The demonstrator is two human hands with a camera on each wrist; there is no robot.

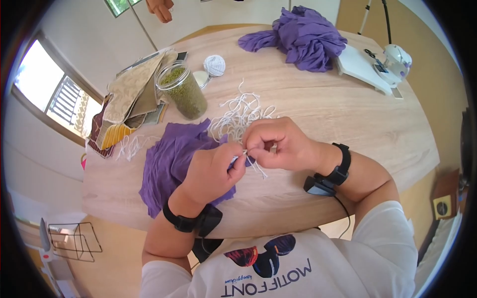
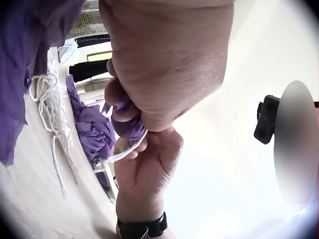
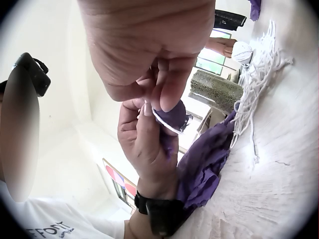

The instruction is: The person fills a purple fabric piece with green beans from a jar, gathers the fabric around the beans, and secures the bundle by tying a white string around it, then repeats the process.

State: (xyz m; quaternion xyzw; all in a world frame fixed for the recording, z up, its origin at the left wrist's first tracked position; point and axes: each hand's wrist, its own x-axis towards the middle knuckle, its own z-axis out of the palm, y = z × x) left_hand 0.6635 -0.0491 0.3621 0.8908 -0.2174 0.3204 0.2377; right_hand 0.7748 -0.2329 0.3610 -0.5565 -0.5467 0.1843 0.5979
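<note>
Clearly left hand [image 1: 214, 166] holds cloth [image 2: 130, 128], right hand [image 1: 284, 144] string [image 2: 126, 152].

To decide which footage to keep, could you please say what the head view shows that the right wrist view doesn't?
Only the head view shows the sewing machine and yellow fabric. Only the right wrist view shows the black device at the person's head. Both show the left hand, right hand, purple cloth, white strings and green bean jar.
</note>
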